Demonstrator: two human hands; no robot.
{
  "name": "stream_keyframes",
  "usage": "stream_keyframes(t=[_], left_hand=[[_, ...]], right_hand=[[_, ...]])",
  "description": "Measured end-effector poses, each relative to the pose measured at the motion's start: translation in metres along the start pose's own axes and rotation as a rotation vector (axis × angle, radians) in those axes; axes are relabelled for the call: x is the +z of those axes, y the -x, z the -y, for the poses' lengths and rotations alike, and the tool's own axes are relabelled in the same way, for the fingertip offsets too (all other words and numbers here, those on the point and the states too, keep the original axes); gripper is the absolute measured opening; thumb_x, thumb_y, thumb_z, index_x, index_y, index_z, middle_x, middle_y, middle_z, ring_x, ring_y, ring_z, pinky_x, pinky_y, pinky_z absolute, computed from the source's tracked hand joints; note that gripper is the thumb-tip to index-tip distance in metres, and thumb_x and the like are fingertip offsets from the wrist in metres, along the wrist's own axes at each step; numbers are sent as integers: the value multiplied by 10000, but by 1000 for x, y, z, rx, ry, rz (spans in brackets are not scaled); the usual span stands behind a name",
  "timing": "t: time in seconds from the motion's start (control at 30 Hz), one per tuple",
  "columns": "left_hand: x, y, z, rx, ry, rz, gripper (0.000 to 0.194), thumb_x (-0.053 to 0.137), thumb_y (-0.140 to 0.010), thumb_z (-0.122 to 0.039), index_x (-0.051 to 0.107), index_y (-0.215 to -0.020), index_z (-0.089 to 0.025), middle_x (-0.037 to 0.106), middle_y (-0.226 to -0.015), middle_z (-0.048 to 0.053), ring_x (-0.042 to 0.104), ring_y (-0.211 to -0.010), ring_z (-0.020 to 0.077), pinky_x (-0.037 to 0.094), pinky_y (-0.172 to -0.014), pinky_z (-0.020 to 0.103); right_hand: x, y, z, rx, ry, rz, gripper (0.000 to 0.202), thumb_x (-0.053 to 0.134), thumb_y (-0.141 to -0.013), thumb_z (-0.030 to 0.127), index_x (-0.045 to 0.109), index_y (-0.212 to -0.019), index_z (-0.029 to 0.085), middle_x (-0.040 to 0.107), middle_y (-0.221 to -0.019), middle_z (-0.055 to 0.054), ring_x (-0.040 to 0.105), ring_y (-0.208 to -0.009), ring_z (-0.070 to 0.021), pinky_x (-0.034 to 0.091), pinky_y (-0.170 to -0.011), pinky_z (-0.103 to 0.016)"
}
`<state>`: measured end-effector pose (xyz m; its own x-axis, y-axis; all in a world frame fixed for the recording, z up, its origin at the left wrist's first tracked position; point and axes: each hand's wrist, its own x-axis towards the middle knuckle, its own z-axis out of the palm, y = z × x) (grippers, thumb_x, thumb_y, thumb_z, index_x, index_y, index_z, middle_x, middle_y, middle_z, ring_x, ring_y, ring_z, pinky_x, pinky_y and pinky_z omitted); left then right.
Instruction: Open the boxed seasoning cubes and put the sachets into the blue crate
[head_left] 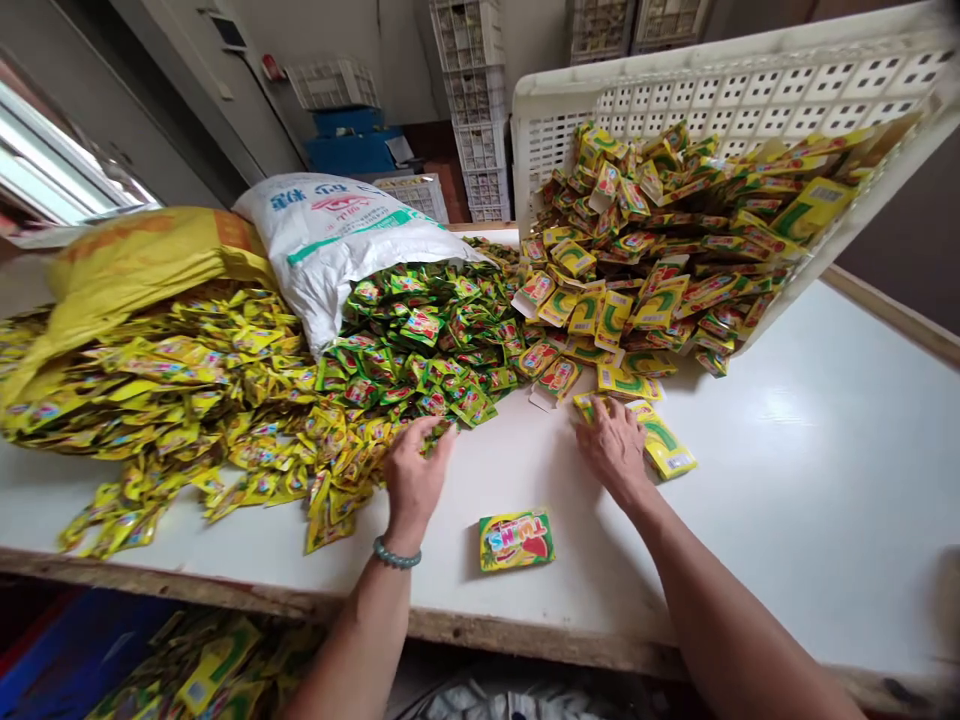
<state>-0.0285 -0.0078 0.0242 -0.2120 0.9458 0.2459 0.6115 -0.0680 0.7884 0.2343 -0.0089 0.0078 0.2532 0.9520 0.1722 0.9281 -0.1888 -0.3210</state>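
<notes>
My left hand (416, 475), with a beaded bracelet on the wrist, is at the front edge of the green packets (420, 350); thumb and fingers are curled towards each other, and what lies between them is too small to make out. Yellow packets (255, 430) spread to its left. My right hand (613, 440) lies over a small yellow box, fingers spread on it, beside another flat yellow box (666, 442). Between my hands, nearer the table's front edge, a "TWINS" box (516, 540) lies flat on the white table (787, 480).
A tipped white crate (555, 100) spills yellow boxes (660, 260) at the back right. A white sack (337, 225) and a yellow sack (157, 255) lie behind the packets. Below the front edge at left is a blue container (90, 660). Stacked crates (476, 100) stand behind.
</notes>
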Motion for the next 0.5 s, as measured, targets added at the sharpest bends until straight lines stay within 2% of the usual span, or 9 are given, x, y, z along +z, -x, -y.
stream_keyframes(t=[0.03, 0.1, 0.2, 0.27, 0.37, 0.43, 0.5], left_hand=[[-13, -6, 6, -5, -122, -87, 349, 612, -803, -437, 667, -1008, -159, 668, -1058, 153, 617, -996, 278, 478, -896, 396], [-43, -11, 21, -34, -393, -136, 379, 608, -796, -451, 665, -1031, -159, 659, -1067, 168, 599, -1027, 316, 467, -907, 431], [-82, -3, 44, -137, -761, -78, 513, 610, -778, -482, 627, -1164, -145, 639, -1109, 198, 566, -1080, 371, 446, -912, 475], [-93, 8, 55, -179, -893, 18, 583, 610, -779, -460, 581, -1244, -109, 638, -1118, 217, 567, -1082, 383, 447, -896, 471], [-85, 21, 57, -123, -906, 135, 460, 576, -816, -309, 592, -1227, -105, 671, -1098, 214, 606, -1039, 361, 457, -856, 430], [-69, 21, 50, -80, -800, 133, 342, 549, -826, -231, 639, -1146, -150, 707, -1042, 182, 642, -967, 334, 464, -809, 400], [-52, 13, 41, -88, -580, 91, 243, 582, -810, -238, 679, -1028, -190, 736, -912, 137, 665, -847, 306, 468, -747, 377]], right_hand=[[2, 3, 1, -49, 37, 42, 369, 534, -892, 289, 579, -1236, 166, 542, -1311, -193, 486, -1128, -344, 360, -874, -436], [5, 11, 8, -152, 66, 122, 360, 558, -865, 238, 582, -1220, 190, 550, -1278, -168, 495, -1089, -324, 361, -840, -408], [4, 24, 26, -268, 52, 209, 336, 613, -831, 248, 595, -1164, 204, 568, -1211, -144, 510, -1028, -296, 361, -802, -379], [3, 30, 35, -320, 32, 239, 298, 644, -826, 314, 608, -1103, 210, 570, -1168, -140, 515, -990, -284, 359, -788, -374], [3, 34, 41, -351, 10, 251, 286, 647, -835, 375, 606, -1065, 210, 565, -1116, -138, 514, -967, -276, 362, -781, -369], [6, 35, 41, -348, -17, 260, 289, 644, -840, 377, 603, -1067, 203, 555, -1115, -138, 513, -968, -271, 370, -780, -360], [9, 35, 41, -349, -67, 269, 295, 644, -839, 366, 603, -1077, 197, 542, -1136, -140, 510, -973, -266, 383, -780, -348]])
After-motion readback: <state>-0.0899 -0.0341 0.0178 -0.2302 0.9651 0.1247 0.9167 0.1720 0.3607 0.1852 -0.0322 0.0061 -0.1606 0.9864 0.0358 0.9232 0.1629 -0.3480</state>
